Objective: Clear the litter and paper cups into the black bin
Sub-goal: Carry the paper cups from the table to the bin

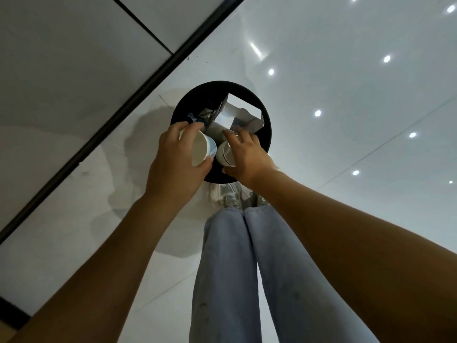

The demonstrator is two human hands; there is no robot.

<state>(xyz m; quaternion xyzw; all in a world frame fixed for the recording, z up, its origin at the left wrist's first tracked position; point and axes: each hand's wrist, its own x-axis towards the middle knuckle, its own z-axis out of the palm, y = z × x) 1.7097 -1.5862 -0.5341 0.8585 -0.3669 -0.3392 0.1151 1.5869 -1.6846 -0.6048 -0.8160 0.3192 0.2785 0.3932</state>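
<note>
A round black bin [266, 125] stands on the glossy floor just beyond my feet. Inside it lie an opened white carton [243, 110] and some crumpled litter [204, 115]. My left hand [173, 159] holds a white paper cup with a blue band [201, 148] over the bin's near-left side, its mouth tilted toward me. My right hand [247, 154] grips a second white paper cup [226, 153] from above, over the bin's near side. The two cups sit side by side, almost touching.
A dark baseboard strip [138, 95] runs diagonally along the wall on the left. My legs in light blue jeans [247, 280] and pale shoes [227, 194] stand right behind the bin. The white tiled floor [358, 95] reflects ceiling lights.
</note>
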